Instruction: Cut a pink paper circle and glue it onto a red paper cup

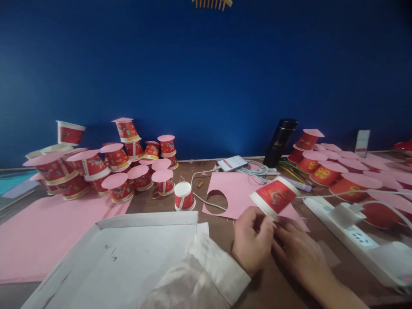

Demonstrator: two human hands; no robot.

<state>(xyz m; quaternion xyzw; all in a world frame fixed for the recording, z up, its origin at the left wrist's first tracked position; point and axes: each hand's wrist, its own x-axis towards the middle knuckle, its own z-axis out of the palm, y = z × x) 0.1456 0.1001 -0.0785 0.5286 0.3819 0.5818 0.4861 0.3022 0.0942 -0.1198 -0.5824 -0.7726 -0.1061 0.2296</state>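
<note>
A red paper cup [276,196] with white edges is tilted above the table in front of me. My left hand [252,240], in a white sleeve, is closed, its thumb and forefinger pinching the cup's lower edge. Close against it, my right hand [298,249] has its fingers bent together at the same edge; their tips are partly hidden. Beneath the cup lies a pink paper sheet [236,193] with a round hole cut in it. Another red paper cup [184,197] stands to the left, its white end up.
Several stacked cups topped with pink discs [115,181] fill the left; more cups [328,173] crowd the right. A white box lid [128,253] lies near left. A phone [232,163], a black flask [280,143], cables and a power strip [354,240] are also there.
</note>
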